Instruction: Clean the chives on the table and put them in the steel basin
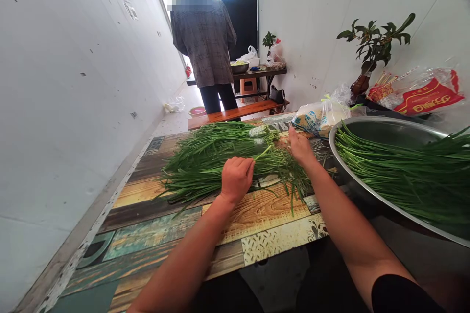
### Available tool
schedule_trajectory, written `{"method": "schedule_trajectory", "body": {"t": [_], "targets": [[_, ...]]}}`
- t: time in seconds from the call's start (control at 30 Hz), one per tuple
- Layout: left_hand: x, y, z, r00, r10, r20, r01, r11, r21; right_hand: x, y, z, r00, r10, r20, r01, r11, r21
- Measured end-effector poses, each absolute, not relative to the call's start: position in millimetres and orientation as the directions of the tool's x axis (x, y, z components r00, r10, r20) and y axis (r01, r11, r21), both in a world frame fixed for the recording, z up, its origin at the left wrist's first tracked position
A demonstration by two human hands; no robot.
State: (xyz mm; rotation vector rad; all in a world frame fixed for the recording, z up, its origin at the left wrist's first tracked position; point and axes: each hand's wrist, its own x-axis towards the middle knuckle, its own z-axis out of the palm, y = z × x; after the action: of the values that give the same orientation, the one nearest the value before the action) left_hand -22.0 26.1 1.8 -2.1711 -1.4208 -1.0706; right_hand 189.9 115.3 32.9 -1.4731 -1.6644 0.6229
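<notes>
My left hand [237, 178] is closed around a few garlic chive stalks, whose pale ends [263, 153] stick out past the thumb toward the upper right. Beneath and behind it lies a large spread of green garlic chives [205, 151] on the table, with a whitish band [258, 132] around part of the bunch. My right hand [301, 149] hovers to the right of the stalk ends, one finger stretched upward and the rest loosely bent. Nothing shows in it, though its palm side is partly hidden. Loose trimmings [295, 176] lie below that hand.
A big steel basin [343, 168] of garlic chives [400, 171] stands at the right. Plastic bags [319, 115] and a potted plant [367, 58] are behind it. Beyond the wood-patterned table [147, 234], a person [205, 39] stands past an orange bench [238, 112].
</notes>
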Motion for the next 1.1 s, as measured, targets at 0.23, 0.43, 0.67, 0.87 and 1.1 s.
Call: {"method": "schedule_trajectory", "body": {"t": [0.23, 0.43, 0.67, 0.87, 1.1], "targets": [[-22.9, 27.6, 1.8, 0.230, 0.639, 0.733, 0.893, -0.438, 0.101, 191.4, 109.8, 31.6, -0.074, 0.899, 0.431, 0.923, 0.226, -0.312], [-23.6, 27.5, 0.3, 0.240, 0.652, 0.720, 0.898, -0.430, 0.090, 193.8, 110.0, 35.5, 0.008, 0.903, 0.429, 0.913, 0.168, -0.371], [-24.5, 28.5, 1.8, 0.264, 0.674, 0.690, 0.902, -0.426, 0.071, 170.4, 100.7, 31.7, -0.498, 0.696, 0.518, 0.504, 0.718, -0.480], [-19.5, 26.7, 4.7, 0.312, 0.661, 0.682, 0.886, -0.462, 0.042, 162.8, 97.1, 32.5, -0.464, 0.703, 0.539, 0.611, 0.695, -0.379], [-29.5, 33.8, -2.6, 0.170, 0.643, 0.747, 0.902, -0.406, 0.144, 189.7, 111.2, 35.1, -0.170, 0.946, 0.276, 0.783, 0.300, -0.544]]}}
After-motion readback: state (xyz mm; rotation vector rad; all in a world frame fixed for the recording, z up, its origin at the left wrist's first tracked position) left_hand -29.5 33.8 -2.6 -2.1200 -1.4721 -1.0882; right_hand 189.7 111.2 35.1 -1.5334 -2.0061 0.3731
